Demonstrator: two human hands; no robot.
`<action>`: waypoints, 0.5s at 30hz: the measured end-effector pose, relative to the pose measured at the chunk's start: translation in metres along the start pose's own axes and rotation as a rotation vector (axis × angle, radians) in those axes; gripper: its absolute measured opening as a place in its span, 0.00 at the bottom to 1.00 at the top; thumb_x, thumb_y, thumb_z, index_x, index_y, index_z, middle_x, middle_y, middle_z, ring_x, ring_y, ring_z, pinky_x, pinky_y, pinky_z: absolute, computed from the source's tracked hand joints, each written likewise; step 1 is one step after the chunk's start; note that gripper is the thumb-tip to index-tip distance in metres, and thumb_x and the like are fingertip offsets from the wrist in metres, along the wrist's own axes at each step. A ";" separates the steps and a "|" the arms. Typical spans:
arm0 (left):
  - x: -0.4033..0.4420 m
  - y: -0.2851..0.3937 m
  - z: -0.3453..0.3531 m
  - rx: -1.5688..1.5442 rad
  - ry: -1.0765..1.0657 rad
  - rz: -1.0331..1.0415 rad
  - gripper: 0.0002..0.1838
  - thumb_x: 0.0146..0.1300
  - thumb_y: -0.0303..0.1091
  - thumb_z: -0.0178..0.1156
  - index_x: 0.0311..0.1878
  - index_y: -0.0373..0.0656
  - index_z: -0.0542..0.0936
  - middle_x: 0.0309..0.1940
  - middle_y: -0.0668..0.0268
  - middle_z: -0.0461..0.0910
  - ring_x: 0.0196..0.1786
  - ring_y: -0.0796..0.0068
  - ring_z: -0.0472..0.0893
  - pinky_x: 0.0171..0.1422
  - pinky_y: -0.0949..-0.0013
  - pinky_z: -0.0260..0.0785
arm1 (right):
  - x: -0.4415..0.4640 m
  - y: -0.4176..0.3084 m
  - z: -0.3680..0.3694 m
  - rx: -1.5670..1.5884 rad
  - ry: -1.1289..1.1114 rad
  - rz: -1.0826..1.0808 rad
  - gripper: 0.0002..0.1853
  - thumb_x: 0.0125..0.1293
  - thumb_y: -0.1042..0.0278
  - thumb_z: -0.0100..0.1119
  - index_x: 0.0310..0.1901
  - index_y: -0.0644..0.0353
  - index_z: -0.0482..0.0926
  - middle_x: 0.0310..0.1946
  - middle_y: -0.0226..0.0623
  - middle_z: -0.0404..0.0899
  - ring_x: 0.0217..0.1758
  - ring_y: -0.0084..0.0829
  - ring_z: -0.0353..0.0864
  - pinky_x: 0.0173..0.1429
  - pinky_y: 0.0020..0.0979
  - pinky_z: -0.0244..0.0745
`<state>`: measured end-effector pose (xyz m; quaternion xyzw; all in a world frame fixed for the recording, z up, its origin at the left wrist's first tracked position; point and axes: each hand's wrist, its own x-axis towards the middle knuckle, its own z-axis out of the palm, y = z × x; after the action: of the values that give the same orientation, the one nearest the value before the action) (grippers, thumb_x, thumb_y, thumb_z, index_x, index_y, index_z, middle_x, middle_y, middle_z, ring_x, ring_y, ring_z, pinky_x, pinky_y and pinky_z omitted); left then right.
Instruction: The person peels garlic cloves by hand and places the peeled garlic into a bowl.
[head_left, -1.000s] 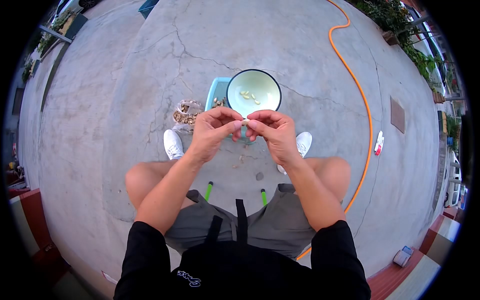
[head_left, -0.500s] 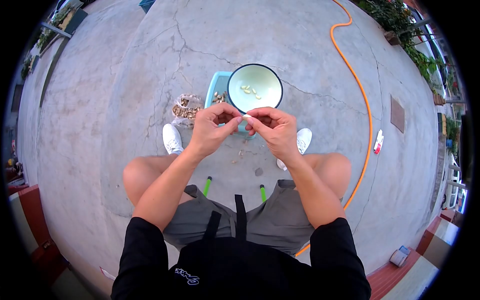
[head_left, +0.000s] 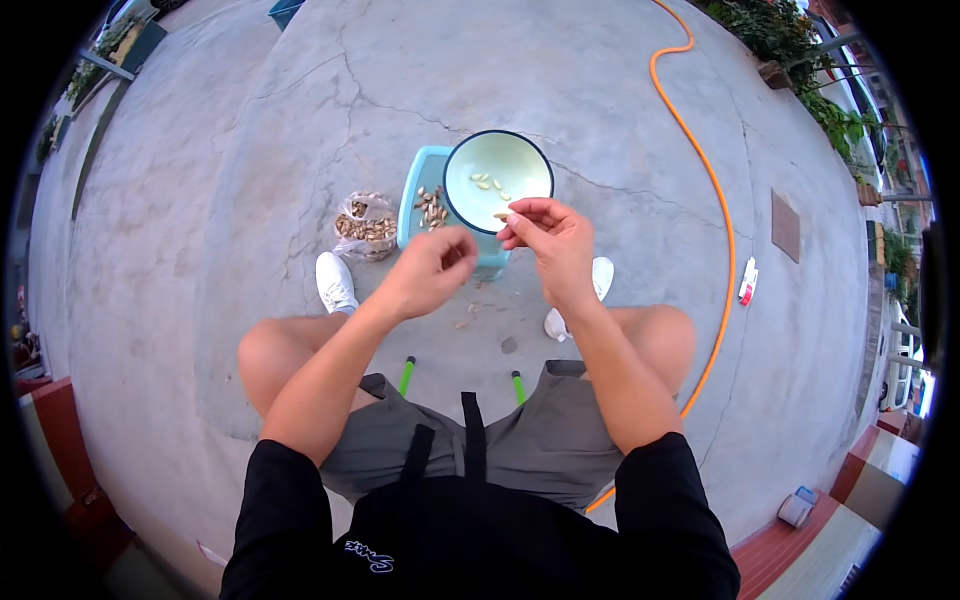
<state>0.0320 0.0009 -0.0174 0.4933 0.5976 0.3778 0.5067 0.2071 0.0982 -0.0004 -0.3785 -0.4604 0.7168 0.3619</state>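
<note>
My right hand (head_left: 555, 245) pinches a small clove (head_left: 503, 216) between thumb and fingertips, just over the near rim of a pale green bowl (head_left: 478, 155) with a dark edge. Several peeled cloves (head_left: 482, 182) lie inside the bowl. To the left, my left hand (head_left: 432, 270) is slightly blurred, its fingers curled together; whatever it holds, if anything, cannot be made out. It is near the light blue tray (head_left: 411, 190), which bears several brown unpeeled cloves (head_left: 430, 208) and sits partly beneath the bowl.
A clear plastic bag (head_left: 365, 228) of brown cloves stands left of the tray. Both white shoes (head_left: 334, 280) flank the tray. An orange hose (head_left: 715, 185) runs along the right. Bits of peel (head_left: 474, 308) lie on the concrete, beyond two green stool legs (head_left: 407, 374).
My hands have come apart. The left has drawn back to the left and down, while the right keeps the clove near the bowl's rim. The view has shifted slightly.
</note>
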 end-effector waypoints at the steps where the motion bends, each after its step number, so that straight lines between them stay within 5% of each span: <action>1: 0.000 -0.002 0.003 -0.002 0.000 0.002 0.02 0.66 0.25 0.58 0.39 0.38 0.77 0.29 0.67 0.78 0.31 0.77 0.79 0.36 0.71 0.72 | 0.003 0.001 -0.002 0.049 0.053 0.018 0.07 0.66 0.78 0.64 0.42 0.72 0.81 0.34 0.41 0.85 0.33 0.27 0.85 0.38 0.25 0.81; 4: -0.004 -0.007 0.016 0.394 -0.105 0.164 0.08 0.61 0.32 0.62 0.35 0.36 0.76 0.34 0.55 0.78 0.42 0.49 0.78 0.47 0.55 0.71 | 0.009 -0.001 -0.004 0.066 0.153 0.095 0.07 0.66 0.77 0.64 0.42 0.72 0.81 0.36 0.43 0.85 0.33 0.28 0.86 0.37 0.25 0.81; 8: -0.001 -0.010 0.020 0.407 -0.042 0.231 0.07 0.60 0.30 0.63 0.36 0.37 0.77 0.36 0.57 0.79 0.41 0.53 0.79 0.47 0.56 0.72 | 0.011 0.005 -0.008 0.093 0.117 0.158 0.07 0.66 0.76 0.65 0.42 0.71 0.81 0.34 0.42 0.85 0.32 0.28 0.85 0.36 0.25 0.80; 10: 0.001 0.003 0.021 0.192 0.224 0.243 0.07 0.60 0.27 0.65 0.40 0.37 0.79 0.38 0.60 0.80 0.41 0.61 0.81 0.48 0.61 0.74 | 0.007 0.005 -0.008 0.019 0.044 0.187 0.08 0.67 0.72 0.66 0.42 0.70 0.82 0.33 0.41 0.85 0.32 0.26 0.84 0.36 0.24 0.79; 15: 0.004 -0.001 0.014 -0.101 0.269 0.177 0.07 0.64 0.25 0.65 0.44 0.36 0.80 0.37 0.65 0.82 0.38 0.76 0.81 0.45 0.71 0.74 | -0.001 0.014 -0.006 -0.025 -0.115 0.257 0.07 0.66 0.72 0.66 0.40 0.67 0.82 0.32 0.39 0.85 0.29 0.24 0.83 0.33 0.24 0.76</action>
<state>0.0458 0.0036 -0.0221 0.4628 0.5945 0.5132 0.4111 0.2104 0.0956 -0.0152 -0.3973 -0.4369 0.7719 0.2355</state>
